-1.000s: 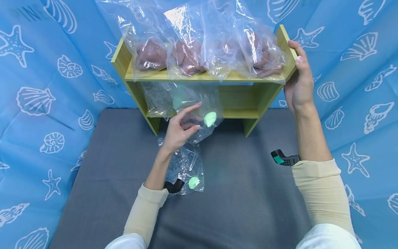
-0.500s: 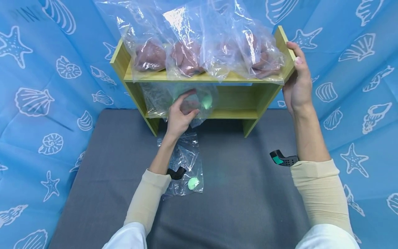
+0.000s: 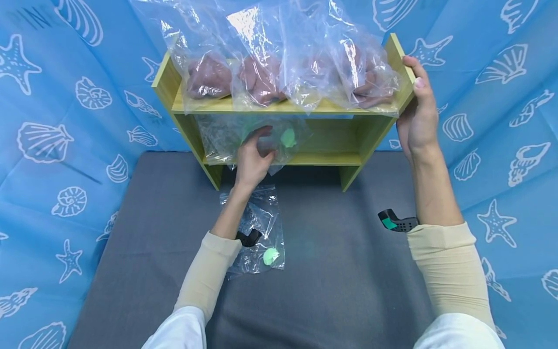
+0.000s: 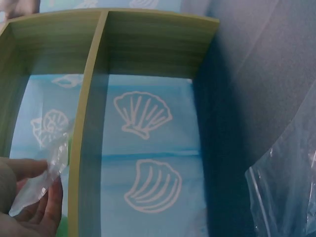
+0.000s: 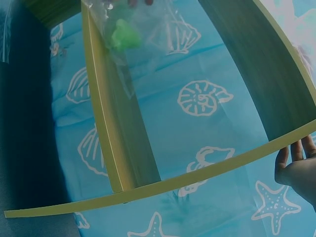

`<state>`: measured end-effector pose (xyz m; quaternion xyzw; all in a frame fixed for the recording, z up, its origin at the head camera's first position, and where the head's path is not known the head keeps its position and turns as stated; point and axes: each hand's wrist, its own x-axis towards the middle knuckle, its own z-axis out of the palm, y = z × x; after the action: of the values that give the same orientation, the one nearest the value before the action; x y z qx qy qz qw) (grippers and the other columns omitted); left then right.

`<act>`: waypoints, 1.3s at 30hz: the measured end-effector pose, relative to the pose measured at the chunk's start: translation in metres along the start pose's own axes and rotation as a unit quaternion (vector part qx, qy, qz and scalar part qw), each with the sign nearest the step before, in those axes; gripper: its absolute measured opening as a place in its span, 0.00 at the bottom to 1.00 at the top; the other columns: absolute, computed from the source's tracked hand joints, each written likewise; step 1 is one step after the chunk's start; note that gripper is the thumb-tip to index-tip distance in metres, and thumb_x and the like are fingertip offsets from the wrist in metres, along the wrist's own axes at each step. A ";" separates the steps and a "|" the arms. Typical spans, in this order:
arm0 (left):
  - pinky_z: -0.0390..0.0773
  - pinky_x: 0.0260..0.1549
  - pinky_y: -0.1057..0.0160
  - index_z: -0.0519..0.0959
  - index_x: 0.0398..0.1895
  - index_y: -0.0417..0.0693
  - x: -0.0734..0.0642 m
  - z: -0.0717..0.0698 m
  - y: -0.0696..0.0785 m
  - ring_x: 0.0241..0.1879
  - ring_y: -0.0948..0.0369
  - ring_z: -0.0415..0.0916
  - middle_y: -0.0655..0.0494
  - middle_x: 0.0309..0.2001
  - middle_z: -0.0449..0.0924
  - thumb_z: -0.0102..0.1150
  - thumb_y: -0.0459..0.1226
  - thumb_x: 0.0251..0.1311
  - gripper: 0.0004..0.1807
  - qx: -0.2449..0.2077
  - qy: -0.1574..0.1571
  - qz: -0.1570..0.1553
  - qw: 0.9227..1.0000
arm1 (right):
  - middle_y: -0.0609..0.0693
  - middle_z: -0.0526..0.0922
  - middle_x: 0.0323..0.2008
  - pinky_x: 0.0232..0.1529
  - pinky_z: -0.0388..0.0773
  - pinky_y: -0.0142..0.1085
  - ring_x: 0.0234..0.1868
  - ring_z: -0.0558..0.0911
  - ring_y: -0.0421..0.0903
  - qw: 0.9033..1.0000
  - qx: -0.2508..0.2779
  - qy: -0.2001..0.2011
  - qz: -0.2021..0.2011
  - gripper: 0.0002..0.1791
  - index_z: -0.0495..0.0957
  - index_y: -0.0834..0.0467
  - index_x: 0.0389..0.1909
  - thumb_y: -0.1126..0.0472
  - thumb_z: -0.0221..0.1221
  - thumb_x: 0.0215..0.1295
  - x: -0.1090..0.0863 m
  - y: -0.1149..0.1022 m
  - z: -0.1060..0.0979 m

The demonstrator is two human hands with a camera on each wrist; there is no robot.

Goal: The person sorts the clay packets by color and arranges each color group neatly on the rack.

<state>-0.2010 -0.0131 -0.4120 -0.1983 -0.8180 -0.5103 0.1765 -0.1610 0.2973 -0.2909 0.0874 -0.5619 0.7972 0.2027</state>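
Observation:
My left hand (image 3: 253, 162) pinches a clear plastic bag (image 4: 30, 195) between thumb and fingers, at the lower level of a small wooden shelf (image 3: 331, 159). A pale green lump (image 3: 288, 138) shows inside that bag; it also appears as a green lump (image 5: 125, 35) in the right wrist view. Another clear bag (image 3: 215, 140) lies on the lower board, left of this hand. My right hand (image 3: 420, 114) holds the upper part of the shelf's right side panel (image 3: 403, 68); its fingers (image 5: 296, 152) touch the panel's outer side in the right wrist view.
Several clear bags with brownish-pink lumps (image 3: 210, 77) line the upper board. On the grey cloth (image 3: 340, 261), below my left hand, lies a clear bag (image 3: 261, 223) with a pale green lump (image 3: 271, 256). Blue shell-patterned curtains (image 3: 48, 140) surround the shelf.
My left hand has moved forward, carrying the bag with the pale green lump from in front of the shelf to the lower level. The right hand stays on the side panel.

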 end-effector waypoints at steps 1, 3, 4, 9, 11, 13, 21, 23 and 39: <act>0.80 0.42 0.61 0.78 0.61 0.48 0.001 0.000 0.000 0.35 0.58 0.83 0.50 0.49 0.83 0.69 0.25 0.47 0.32 0.018 -0.002 -0.002 1.000 | 0.57 0.65 0.65 0.50 0.72 0.40 0.60 0.69 0.52 1.000 0.000 0.000 0.000 0.26 0.73 0.53 0.63 0.53 0.47 0.66 0.000 0.000 0.000; 0.80 0.39 0.58 0.78 0.61 0.48 0.002 0.000 -0.001 0.31 0.57 0.82 0.49 0.46 0.83 0.68 0.27 0.49 0.32 0.051 -0.008 -0.008 0.999 | 0.57 0.65 0.65 0.50 0.72 0.40 0.60 0.69 0.52 1.000 0.000 0.000 0.000 0.26 0.73 0.53 0.63 0.53 0.47 0.66 0.000 0.000 0.000; 0.80 0.38 0.56 0.77 0.61 0.48 0.002 0.000 0.000 0.30 0.57 0.82 0.48 0.44 0.83 0.68 0.28 0.49 0.31 0.066 -0.011 -0.011 0.998 | 0.57 0.65 0.65 0.50 0.72 0.40 0.59 0.69 0.52 1.000 0.001 0.000 0.000 0.25 0.73 0.53 0.63 0.53 0.47 0.66 0.000 0.000 0.000; 0.78 0.34 0.54 0.75 0.64 0.49 0.003 -0.002 0.000 0.24 0.56 0.78 0.49 0.34 0.82 0.71 0.34 0.51 0.32 0.105 -0.034 -0.021 0.994 | 0.57 0.65 0.64 0.48 0.73 0.40 0.59 0.69 0.52 1.000 0.000 -0.002 -0.006 0.26 0.73 0.54 0.63 0.53 0.47 0.66 0.001 0.001 -0.001; 0.78 0.32 0.55 0.74 0.65 0.50 0.001 -0.003 0.000 0.21 0.58 0.76 0.50 0.31 0.82 0.72 0.38 0.53 0.34 0.106 -0.044 -0.026 0.993 | 0.57 0.65 0.64 0.48 0.73 0.40 0.59 0.69 0.52 1.000 -0.002 -0.003 -0.007 0.26 0.73 0.54 0.63 0.53 0.47 0.66 0.001 0.001 -0.001; 0.78 0.31 0.57 0.73 0.67 0.51 -0.001 -0.006 0.000 0.20 0.59 0.77 0.51 0.31 0.82 0.72 0.41 0.54 0.35 0.092 -0.054 -0.029 0.994 | 0.57 0.65 0.64 0.48 0.72 0.40 0.59 0.69 0.52 1.000 -0.003 -0.004 -0.006 0.25 0.73 0.53 0.63 0.53 0.47 0.66 0.001 0.001 -0.001; 0.80 0.19 0.62 0.66 0.73 0.58 -0.013 -0.018 0.001 0.17 0.59 0.81 0.50 0.28 0.85 0.67 0.42 0.63 0.35 -0.019 -0.100 -0.073 0.992 | 0.57 0.65 0.65 0.49 0.72 0.41 0.59 0.69 0.52 1.000 -0.006 -0.001 -0.006 0.25 0.73 0.53 0.63 0.52 0.47 0.67 0.001 0.001 -0.002; 0.80 0.19 0.61 0.66 0.73 0.59 -0.017 -0.021 0.002 0.19 0.58 0.82 0.49 0.27 0.86 0.66 0.42 0.64 0.35 -0.033 -0.103 -0.080 0.991 | 0.57 0.65 0.65 0.49 0.72 0.41 0.59 0.69 0.52 1.000 -0.006 -0.001 -0.005 0.25 0.73 0.53 0.63 0.52 0.47 0.67 0.001 0.001 -0.002; 0.83 0.35 0.64 0.72 0.68 0.53 -0.064 -0.041 -0.004 0.41 0.56 0.83 0.49 0.53 0.80 0.66 0.37 0.64 0.29 -0.102 -0.084 -0.090 0.987 | 0.58 0.66 0.64 0.46 0.74 0.39 0.57 0.71 0.52 1.000 0.011 0.003 -0.002 0.25 0.73 0.53 0.63 0.53 0.48 0.67 0.000 0.000 0.000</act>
<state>-0.1441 -0.0608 -0.4292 -0.1831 -0.7880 -0.5865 0.0398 -0.1610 0.2976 -0.2913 0.0885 -0.5520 0.8035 0.2044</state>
